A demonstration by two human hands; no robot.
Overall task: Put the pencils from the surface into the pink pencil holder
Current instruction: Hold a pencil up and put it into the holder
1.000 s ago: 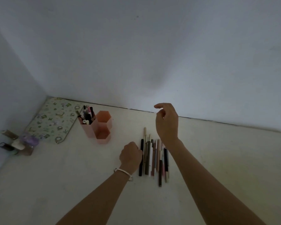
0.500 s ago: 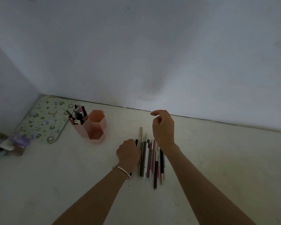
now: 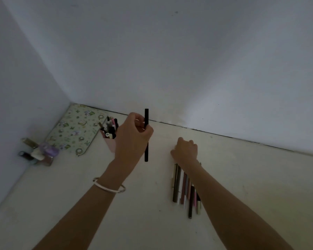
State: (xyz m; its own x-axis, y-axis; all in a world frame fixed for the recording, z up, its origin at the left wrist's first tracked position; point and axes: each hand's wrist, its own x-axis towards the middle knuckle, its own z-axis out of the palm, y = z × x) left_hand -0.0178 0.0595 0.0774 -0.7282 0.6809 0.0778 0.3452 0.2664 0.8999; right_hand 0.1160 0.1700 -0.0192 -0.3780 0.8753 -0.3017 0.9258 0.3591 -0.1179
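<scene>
Head view: left hand [image 3: 132, 139] fingers now pinch a black pencil [image 3: 146, 116] upright, lifted beside the pink pencil holder [image 3: 111, 144]; right hand [image 3: 185, 150] has dropped, fingers curled over the pencils [image 3: 183, 186] on the desk [image 3: 98, 204], grip unclear.

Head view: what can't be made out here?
- pink pencil holder: head view, mostly hidden behind the left hand, which holds a black pencil.
- row of pencils: far ends covered by the right hand and forearm; count unclear.
- Right hand's fingers: curled away from camera; any grip on a pencil cannot be told.
- bottles at left: dim, blurred; labels unreadable.
</scene>
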